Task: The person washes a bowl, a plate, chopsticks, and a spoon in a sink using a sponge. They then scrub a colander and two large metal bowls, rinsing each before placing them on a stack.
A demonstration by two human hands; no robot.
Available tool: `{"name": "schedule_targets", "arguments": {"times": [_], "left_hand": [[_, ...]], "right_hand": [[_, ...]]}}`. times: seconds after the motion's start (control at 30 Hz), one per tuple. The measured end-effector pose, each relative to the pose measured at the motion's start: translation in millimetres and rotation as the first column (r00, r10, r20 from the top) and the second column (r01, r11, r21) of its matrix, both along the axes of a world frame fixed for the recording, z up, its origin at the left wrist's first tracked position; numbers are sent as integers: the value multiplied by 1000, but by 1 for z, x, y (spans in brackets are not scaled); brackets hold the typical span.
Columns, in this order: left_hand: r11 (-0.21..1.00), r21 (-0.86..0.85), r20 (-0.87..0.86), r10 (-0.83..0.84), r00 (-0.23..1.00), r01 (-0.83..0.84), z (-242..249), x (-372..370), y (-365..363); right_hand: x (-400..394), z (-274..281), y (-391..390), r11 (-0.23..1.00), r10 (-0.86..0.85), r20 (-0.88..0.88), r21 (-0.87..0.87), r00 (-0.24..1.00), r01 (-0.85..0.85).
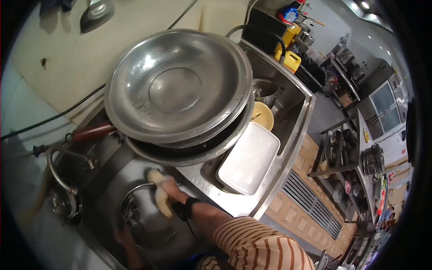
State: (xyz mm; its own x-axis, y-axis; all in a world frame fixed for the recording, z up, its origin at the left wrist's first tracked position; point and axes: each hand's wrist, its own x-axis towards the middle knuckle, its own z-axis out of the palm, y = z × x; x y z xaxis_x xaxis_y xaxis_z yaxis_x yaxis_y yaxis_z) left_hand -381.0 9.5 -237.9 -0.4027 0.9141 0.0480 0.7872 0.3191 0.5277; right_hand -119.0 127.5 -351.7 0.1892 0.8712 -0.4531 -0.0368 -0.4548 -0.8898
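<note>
My right hand (170, 187) is closed around a pale yellow sponge (163, 203), whose ends stick out above and below the fingers. It is over a round metal bowl (153, 211) in the left sink basin; the bowl's inside looks wet and shiny. Low in the same basin, my left hand (124, 236) is beside the bowl's near-left rim. Its fingers are dim and blurred, so their grip on the rim does not show.
Large steel basins (175, 90) are stacked on the sink divider. A white tray (249, 157), a yellow bowl (263, 115) and a metal pot (266, 92) fill the right side. A curved faucet (56, 166) is at left. Shelves (342, 166) stand across the aisle.
</note>
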Motion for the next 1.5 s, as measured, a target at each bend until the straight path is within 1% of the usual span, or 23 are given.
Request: {"name": "schedule_targets", "arguments": {"times": [0.1, 0.2, 0.33, 0.37, 0.4, 0.43, 0.47, 0.5, 0.53, 0.6, 0.67, 0.73, 0.83, 0.93, 1.0, 1.07, 1.13, 1.23, 1.3, 1.37, 1.4, 1.47, 1.5], "left_hand": [[915, -364, 29, -177, 984, 175, 28, 13, 39], [942, -108, -131, -330, 935, 317, 27, 35, 65], [982, -90, 152, -150, 977, 165, 43, 45, 47], [985, -134, 147, -89, 985, 109, 47, 47, 40], [983, -175, 141, -26, 990, 51, 52, 48, 33], [978, -208, 129, 33, 991, -6, 54, 47, 32], [994, -108, 166, 43, 985, -25, 41, 41, 32], [998, -14, 203, 55, 978, -53, 16, 34, 29], [993, 71, 241, 73, 968, -93, 0, 30, 19], [993, -50, 246, 112, 963, -102, 31, 57, 30], [997, 71, 402, 9, 916, -40, 42, 78, 39], [998, -19, 337, -45, 941, 55, 32, 77, 39], [990, -69, 355, -88, 931, 119, 37, 89, 42], [990, -9, 328, -127, 936, 138, 33, 91, 42], [993, 16, 302, -116, 946, 116, 25, 91, 41], [1000, 9, 282, -13, 959, 11, 6, 81, 38], [998, 61, 249, -4, 968, -12, 7, 71, 41], [998, 65, 216, -38, 976, 25, 41, 65, 44], [995, -100, 238, 38, 970, -15, 57, 62, 45], [1000, -25, 242, 4, 970, 2, 56, 65, 39], [1000, 17, 246, -13, 969, 9, 54, 67, 38], [997, 62, 174, -65, 983, 55, 41, 60, 39], [994, 79, 136, -81, 987, 70, 38, 57, 37]], "right_hand": [[-37, 104, 31, 786, 491, 179, 331, 852, -522], [-96, 133, 26, 580, 525, 636, 220, 566, -785], [-71, 49, 34, 689, 356, 389, 506, 850, -520], [-40, 38, 27, 835, 334, 217, 383, 917, -395], [-26, -1, 27, 879, 336, 654, 40, 677, -476], [0, -18, 17, 922, 336, 625, -63, 705, -383], [29, -137, -13, 707, -164, 976, 218, 143, -673], [13, -145, -36, 881, -105, 859, 314, 501, -354], [38, -19, -30, 821, 562, 623, -341, 545, -458], [9, 10, -56, 966, 163, 884, -53, 438, -252], [1, -4, -71, 834, 146, 977, -36, 157, -551], [-2, -15, -68, 788, 325, 930, -168, 170, -592], [-10, -17, -50, 855, 474, 660, -185, 583, -485], [-32, -40, -36, 461, 248, 935, 118, 255, -880], [-100, -16, -15, 801, 498, 609, -51, 617, -596], [-139, -61, -42, 771, 536, 537, 5, 652, -637], [-128, -41, -69, 304, 785, 557, 31, 269, -952], [-56, 11, -90, 181, 845, 523, -87, 110, -980], [-17, -3, -85, 311, 717, 675, -85, 175, -947], [-5, 14, -58, 319, 674, 738, -283, 7, -904], [-8, 21, -28, 157, 711, 653, -508, -259, -847], [-24, 11, 17, 194, 604, 744, -486, -287, -852], [-24, 28, 30, 292, 379, 919, -229, -108, -929]]}}
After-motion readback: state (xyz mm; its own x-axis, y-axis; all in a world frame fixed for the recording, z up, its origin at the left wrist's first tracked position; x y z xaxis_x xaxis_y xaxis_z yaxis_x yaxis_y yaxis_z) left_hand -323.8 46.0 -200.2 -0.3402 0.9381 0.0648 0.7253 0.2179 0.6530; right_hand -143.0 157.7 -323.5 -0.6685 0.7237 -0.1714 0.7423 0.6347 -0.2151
